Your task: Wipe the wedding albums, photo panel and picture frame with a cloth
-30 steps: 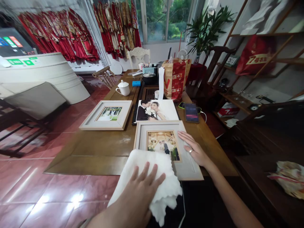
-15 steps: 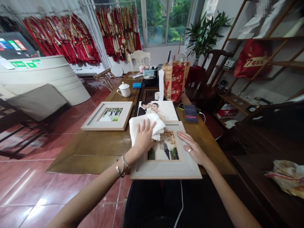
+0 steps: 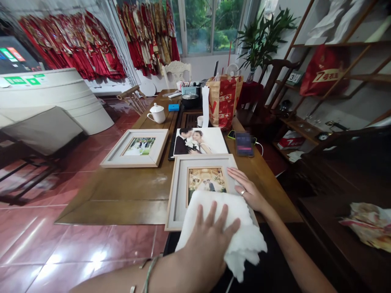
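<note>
My left hand (image 3: 209, 238) lies flat, fingers spread, on a white cloth (image 3: 226, 226) that covers the near end of a pale framed photo (image 3: 180, 183) on the wooden table (image 3: 128, 195). My right hand (image 3: 246, 191), wearing a ring, rests flat on the frame's right edge with fingers stretched out. The frame's near edge overhangs the table edge.
A second framed photo (image 3: 136, 147) lies to the left, an unframed wedding print (image 3: 200, 141) and a phone (image 3: 243, 144) beyond. Farther back stand a white teapot (image 3: 157, 113), a red paper bag (image 3: 222, 99) and a tea tray. Shelves and chairs crowd the right; red floor tiles lie left.
My left hand slid the cloth from the frame's far left corner back down to its near end. The right hand stayed on the frame's right edge.
</note>
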The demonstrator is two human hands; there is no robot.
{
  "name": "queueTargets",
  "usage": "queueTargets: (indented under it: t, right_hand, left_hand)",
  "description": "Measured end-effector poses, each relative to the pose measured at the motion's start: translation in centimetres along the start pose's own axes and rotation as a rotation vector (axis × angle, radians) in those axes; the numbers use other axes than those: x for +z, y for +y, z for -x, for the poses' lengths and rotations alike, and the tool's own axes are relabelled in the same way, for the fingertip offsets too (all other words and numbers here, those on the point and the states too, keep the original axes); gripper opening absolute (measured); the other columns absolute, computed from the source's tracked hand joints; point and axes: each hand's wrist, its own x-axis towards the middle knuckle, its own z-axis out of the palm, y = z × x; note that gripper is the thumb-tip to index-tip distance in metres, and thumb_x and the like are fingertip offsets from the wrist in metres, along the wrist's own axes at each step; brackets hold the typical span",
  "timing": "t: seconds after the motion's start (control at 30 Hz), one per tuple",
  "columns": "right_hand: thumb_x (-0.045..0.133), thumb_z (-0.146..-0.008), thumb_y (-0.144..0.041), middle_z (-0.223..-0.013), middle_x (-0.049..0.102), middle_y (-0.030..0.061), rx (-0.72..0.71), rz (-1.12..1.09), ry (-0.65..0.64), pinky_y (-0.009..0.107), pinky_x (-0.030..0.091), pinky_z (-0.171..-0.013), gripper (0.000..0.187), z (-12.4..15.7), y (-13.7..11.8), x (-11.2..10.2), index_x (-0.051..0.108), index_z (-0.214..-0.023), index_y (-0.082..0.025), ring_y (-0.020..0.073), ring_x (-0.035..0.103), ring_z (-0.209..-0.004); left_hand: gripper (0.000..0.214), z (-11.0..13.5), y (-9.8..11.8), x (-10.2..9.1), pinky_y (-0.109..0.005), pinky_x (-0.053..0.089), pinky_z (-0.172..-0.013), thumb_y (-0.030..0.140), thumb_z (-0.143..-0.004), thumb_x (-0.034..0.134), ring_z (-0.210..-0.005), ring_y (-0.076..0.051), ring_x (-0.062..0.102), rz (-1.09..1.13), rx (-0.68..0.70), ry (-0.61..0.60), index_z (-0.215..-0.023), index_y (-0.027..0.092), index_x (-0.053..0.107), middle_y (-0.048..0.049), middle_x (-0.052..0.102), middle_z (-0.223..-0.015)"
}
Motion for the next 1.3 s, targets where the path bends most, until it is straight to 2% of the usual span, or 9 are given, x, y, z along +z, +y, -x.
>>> queueTargets:
  t: [0.17, 0.3, 0.47, 0.6, 0.7, 0.9, 1.03, 1.1, 1.3]
  right_hand:
    - [0.044, -0.091, -0.025, -0.146, 0.044, 0.0036, -0.008, 0.002, 0.004, 0.052, 0.025, -0.115, 0.046, 0.0, 0.1, 0.0, 0.046, -0.137, -0.029, 0.0244, 0.033, -0.138]
    - [0.045, -0.089, -0.022, -0.144, 0.046, 0.0016, 0.008, 0.012, 0.016, 0.054, 0.025, -0.115, 0.047, 0.0, 0.1, 0.1, 0.047, -0.136, -0.032, 0.0245, 0.034, -0.138]
    - [0.047, -0.087, -0.019, -0.142, 0.048, 0.0028, 0.026, 0.007, 0.038, 0.054, 0.028, -0.113, 0.047, 0.1, 0.5, 0.2, 0.052, -0.132, -0.03, 0.026, 0.036, -0.137]
    - [0.05, -0.084, -0.019, -0.138, 0.053, 0.0044, 0.077, 0.032, 0.069, 0.053, 0.031, -0.112, 0.043, 0.2, 1.2, 0.4, 0.059, -0.125, -0.027, 0.0279, 0.039, -0.135]
    - [0.051, -0.084, -0.02, -0.135, 0.056, 0.0047, 0.088, 0.037, 0.069, 0.054, 0.031, -0.111, 0.041, 0.2, 1.4, 0.4, 0.061, -0.123, -0.027, 0.0289, 0.04, -0.133]
    - [0.048, -0.086, -0.02, -0.141, 0.05, 0.0033, 0.035, 0.01, 0.033, 0.054, 0.028, -0.113, 0.046, 0.1, 0.6, 0.1, 0.054, -0.13, -0.029, 0.0261, 0.037, -0.136]
    - [0.045, -0.089, -0.02, -0.144, 0.046, 0.0006, 0.037, 0.007, 0.01, 0.052, 0.025, -0.115, 0.048, 0.0, 0.1, 0.0, 0.048, -0.135, -0.032, 0.0231, 0.033, -0.138]
    - [0.044, -0.089, -0.022, -0.143, 0.047, 0.0018, 0.025, -0.005, 0.013, 0.052, 0.025, -0.115, 0.047, 0.1, 0.1, -0.1, 0.048, -0.135, -0.031, 0.0232, 0.034, -0.138]
    - [0.046, -0.091, -0.034, -0.143, 0.047, 0.0038, -0.007, -0.015, -0.011, 0.052, 0.027, -0.114, 0.044, 0.0, 0.5, -0.3, 0.049, -0.135, -0.029, 0.0259, 0.034, -0.138]
  left_hand:
    - [0.078, -3.1, -3.7, -0.3, -0.069, 0.017, -0.105, 0.007, -0.078, 0.054, -0.14, -0.037, 0.012, -0.186, -0.209, 0.122, -0.147, 0.022, 0.021, -0.0151, 0.016, -0.154]
    - [0.075, -5.7, -8.2, -1.2, -0.06, 0.016, -0.11, 0.004, -0.079, 0.053, -0.14, -0.033, 0.015, -0.267, -0.264, 0.289, -0.146, 0.025, 0.027, -0.0146, 0.022, -0.153]
    - [0.08, -9.2, -11.2, -2.5, -0.05, 0.013, -0.114, 0.004, -0.078, 0.055, -0.142, -0.029, 0.008, -0.295, -0.147, 0.401, -0.148, 0.021, 0.019, -0.0132, 0.02, -0.154]
    - [0.08, -12.3, -11.6, -3.6, -0.042, 0.012, -0.115, 0.005, -0.078, 0.052, -0.143, -0.022, 0.003, -0.311, 0.131, 0.337, -0.147, 0.02, 0.017, -0.0066, 0.015, -0.156]
    - [0.075, -13.1, -11.6, -4.1, -0.04, 0.011, -0.115, 0.007, -0.078, 0.051, -0.143, -0.019, 0.003, -0.327, 0.192, 0.284, -0.146, 0.018, 0.021, -0.0042, 0.018, -0.155]
    - [0.066, -9.8, -11.7, -4.2, -0.049, 0.014, -0.114, 0.004, -0.077, 0.051, -0.142, -0.027, 0.01, -0.332, -0.002, 0.304, -0.139, 0.016, 0.036, -0.0084, 0.025, -0.153]
    - [0.069, -6.5, -9.8, -3.6, -0.051, 0.018, -0.113, 0.009, -0.076, 0.057, -0.141, -0.034, 0.009, -0.228, -0.164, 0.189, -0.141, 0.011, 0.035, -0.0122, 0.022, -0.154]
    - [0.07, -4.6, -7.6, -2.6, -0.049, 0.019, -0.113, 0.012, -0.077, 0.054, -0.141, -0.034, 0.009, -0.124, -0.105, 0.112, -0.143, 0.011, 0.031, -0.0102, 0.021, -0.154]
    - [0.08, -0.2, -1.4, 0.4, -0.048, 0.01, -0.116, 0.02, -0.077, 0.054, -0.143, -0.028, -0.001, 0.06, 0.245, 0.12, -0.148, 0.022, 0.018, -0.0012, 0.016, -0.156]
